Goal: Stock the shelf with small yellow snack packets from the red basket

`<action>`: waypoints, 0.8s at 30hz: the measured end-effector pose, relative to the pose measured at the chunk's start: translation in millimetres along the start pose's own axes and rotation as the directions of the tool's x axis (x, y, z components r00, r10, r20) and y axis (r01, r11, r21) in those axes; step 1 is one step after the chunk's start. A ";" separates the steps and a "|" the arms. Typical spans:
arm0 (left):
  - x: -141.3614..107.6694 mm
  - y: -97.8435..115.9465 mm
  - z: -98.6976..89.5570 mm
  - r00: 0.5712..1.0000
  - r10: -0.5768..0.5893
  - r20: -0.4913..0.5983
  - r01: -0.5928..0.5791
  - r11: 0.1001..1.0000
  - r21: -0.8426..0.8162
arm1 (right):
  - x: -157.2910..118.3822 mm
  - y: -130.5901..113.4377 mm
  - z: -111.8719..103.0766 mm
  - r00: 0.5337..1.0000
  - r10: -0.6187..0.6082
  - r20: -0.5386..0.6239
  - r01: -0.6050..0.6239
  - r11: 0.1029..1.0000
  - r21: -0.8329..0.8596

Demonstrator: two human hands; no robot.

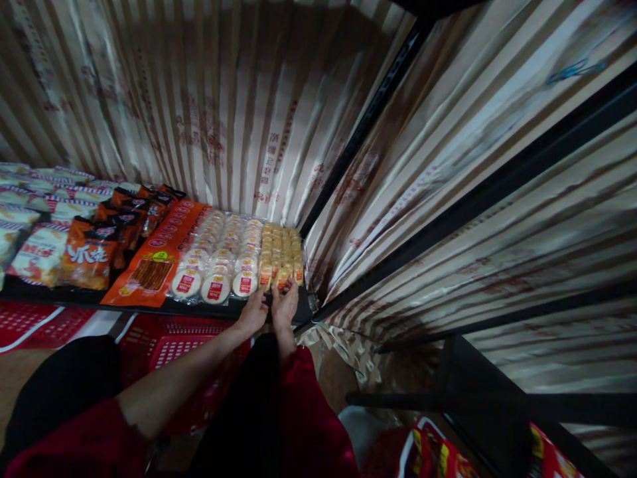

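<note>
Several rows of small yellow wrapped snack packets point(281, 249) stand at the right end of the black shelf. My right hand point(284, 307) is at the front of these rows, its fingers closed around a front packet. Close beside it, my left hand point(255, 311) has its fingers bent together at the lower edge of the front-left yellow packet; whether it grips that packet is hard to see. Just left of the yellow packets are rows of round white wrapped cakes point(215, 288) with red-and-white labels.
Left along the shelf lie a flat orange snack bag point(152, 265), orange-and-black bags point(89, 252) and white bags point(42, 252). Red plastic baskets point(179, 345) are below. Pleated printed sheeting point(223, 99) and black frame bars point(378, 292) enclose the back and right.
</note>
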State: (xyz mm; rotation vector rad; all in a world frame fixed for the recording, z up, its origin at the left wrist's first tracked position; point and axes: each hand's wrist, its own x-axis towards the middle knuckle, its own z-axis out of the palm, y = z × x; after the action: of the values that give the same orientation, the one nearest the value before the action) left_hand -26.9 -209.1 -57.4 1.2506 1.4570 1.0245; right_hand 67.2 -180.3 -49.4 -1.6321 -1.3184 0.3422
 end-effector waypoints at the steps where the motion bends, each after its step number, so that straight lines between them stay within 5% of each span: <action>1: 0.5 0.0 -0.2 1.000 -0.002 0.004 0.002 1.000 0.007 | 1.0 -0.4 0.9 1.000 -0.006 -0.001 0.006 1.000 -0.001; 24: 4.2 4.4 -1.1 0.997 -0.001 0.072 -0.014 0.978 0.207 | 2.9 11.0 13.4 0.997 -0.073 -0.014 0.073 0.997 0.021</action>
State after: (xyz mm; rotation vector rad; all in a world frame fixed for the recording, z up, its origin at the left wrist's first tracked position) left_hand -27.2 -204.4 -53.4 1.4261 1.5345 0.8381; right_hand 65.2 -170.5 -63.8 -1.5620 -1.3562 0.3001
